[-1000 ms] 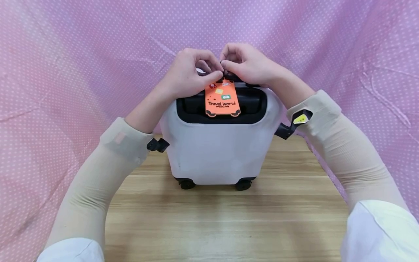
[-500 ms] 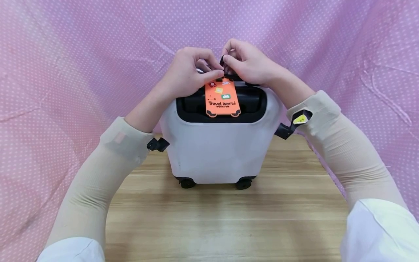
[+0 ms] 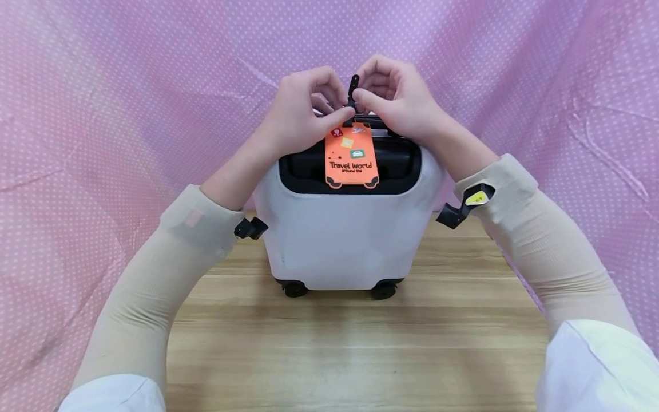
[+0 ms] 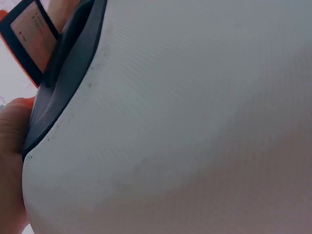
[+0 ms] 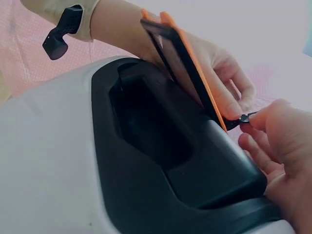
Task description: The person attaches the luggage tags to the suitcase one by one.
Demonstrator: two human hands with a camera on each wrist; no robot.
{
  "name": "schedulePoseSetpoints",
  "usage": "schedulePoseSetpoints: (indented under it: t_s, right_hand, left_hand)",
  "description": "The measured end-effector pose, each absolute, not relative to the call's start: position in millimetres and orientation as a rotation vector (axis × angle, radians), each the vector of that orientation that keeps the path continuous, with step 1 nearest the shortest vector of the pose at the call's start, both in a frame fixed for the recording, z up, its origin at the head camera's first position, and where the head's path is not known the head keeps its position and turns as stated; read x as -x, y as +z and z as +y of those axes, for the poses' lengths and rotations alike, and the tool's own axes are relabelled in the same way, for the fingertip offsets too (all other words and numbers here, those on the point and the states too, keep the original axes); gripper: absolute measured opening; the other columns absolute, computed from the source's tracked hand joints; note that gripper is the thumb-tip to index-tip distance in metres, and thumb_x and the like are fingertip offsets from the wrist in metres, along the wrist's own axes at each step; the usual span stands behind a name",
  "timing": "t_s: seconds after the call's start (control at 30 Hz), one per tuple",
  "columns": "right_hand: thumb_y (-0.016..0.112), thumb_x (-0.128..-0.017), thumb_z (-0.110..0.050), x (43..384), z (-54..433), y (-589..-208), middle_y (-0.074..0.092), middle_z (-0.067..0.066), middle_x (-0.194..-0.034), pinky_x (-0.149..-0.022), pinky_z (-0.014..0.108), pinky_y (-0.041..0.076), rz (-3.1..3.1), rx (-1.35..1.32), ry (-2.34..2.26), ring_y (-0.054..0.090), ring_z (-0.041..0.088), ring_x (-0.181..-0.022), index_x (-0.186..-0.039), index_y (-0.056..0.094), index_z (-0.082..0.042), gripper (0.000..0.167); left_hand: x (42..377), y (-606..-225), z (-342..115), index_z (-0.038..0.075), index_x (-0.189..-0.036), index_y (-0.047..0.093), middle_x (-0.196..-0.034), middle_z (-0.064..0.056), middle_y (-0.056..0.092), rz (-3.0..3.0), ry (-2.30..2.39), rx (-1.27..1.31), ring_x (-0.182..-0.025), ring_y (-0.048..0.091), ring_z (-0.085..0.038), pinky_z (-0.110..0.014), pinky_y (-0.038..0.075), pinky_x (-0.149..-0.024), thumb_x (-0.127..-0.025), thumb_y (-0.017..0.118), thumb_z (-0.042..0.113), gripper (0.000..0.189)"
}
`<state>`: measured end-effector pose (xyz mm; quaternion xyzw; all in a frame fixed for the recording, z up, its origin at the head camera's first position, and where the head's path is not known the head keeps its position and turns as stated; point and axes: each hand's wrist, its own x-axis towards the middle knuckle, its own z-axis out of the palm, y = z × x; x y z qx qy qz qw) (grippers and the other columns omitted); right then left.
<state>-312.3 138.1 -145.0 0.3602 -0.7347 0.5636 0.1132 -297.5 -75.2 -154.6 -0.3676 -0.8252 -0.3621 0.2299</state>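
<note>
An orange luggage tag (image 3: 352, 155) printed "Travel World" hangs in front of the dark top recess of a white suitcase (image 3: 342, 240). Its black strap (image 3: 353, 87) stands up above the tag, with small holes near its end. My left hand (image 3: 306, 111) pinches the strap's lower part between thumb and fingers. My right hand (image 3: 399, 100), fingers curled, holds the strap from the other side with its thumb against it. In the right wrist view, the strap (image 5: 233, 124) spans between both hands' fingertips. The left wrist view shows the tag's dark-framed back (image 4: 31, 41), mostly the suitcase shell.
The suitcase stands upright on small black wheels (image 3: 383, 290) on a wood-grain table (image 3: 340, 355). A pink dotted cloth (image 3: 216, 34) hangs behind and at both sides. Black camera mounts (image 3: 251, 228) stick out from both wrists, close to the suitcase sides.
The strap end, earlier mostly hidden by the fingers, now sticks up in plain sight. My right hand has risen and moved slightly right; my left fingers stay at the strap. The tag shifted slightly.
</note>
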Motion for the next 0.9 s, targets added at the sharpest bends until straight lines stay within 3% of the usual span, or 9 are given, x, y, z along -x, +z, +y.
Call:
schedulePoseSetpoints:
  t_s: [0.37, 0.67, 0.9]
  right_hand:
    - [0.062, -0.096, 0.009, 309.9, 140.4, -152.0, 0.069, 0.002, -0.087, -0.080, 0.023, 0.059, -1.966, -1.212, 1.608, 0.067, 0.016, -0.079, -0.095, 0.066, -0.008, 0.018]
    - [0.058, -0.098, 0.010, 308.1, 142.1, -155.6, 0.063, 0.001, -0.087, -0.079, 0.025, 0.060, -1.944, -1.296, 1.468, 0.066, 0.018, -0.078, -0.099, 0.063, -0.007, 0.018]
    - [0.058, -0.098, 0.011, 308.6, 143.8, -155.2, 0.063, 0.000, -0.089, -0.080, 0.024, 0.060, -1.931, -1.316, 1.388, 0.066, 0.019, -0.078, -0.100, 0.063, -0.005, 0.016]
  left_hand:
    - [299.9, -149.9, -75.0, 0.011, -0.097, 0.086, -0.091, 0.003, 0.079, -2.377, -1.296, 0.928, -0.072, 0.072, -0.012, -0.023, 0.053, -0.070, -0.095, 0.081, 0.028, 0.018]
    - [298.2, -147.7, -73.9, 0.009, -0.096, 0.087, -0.090, 0.000, 0.080, -2.409, -1.288, 0.900, -0.070, 0.070, -0.011, -0.023, 0.054, -0.069, -0.092, 0.084, 0.027, 0.018]
    - [298.0, -145.7, -73.4, 0.010, -0.100, 0.087, -0.097, -0.003, 0.081, -2.451, -1.241, 0.853, -0.079, 0.074, -0.011, -0.022, 0.058, -0.074, -0.091, 0.085, 0.031, 0.023]
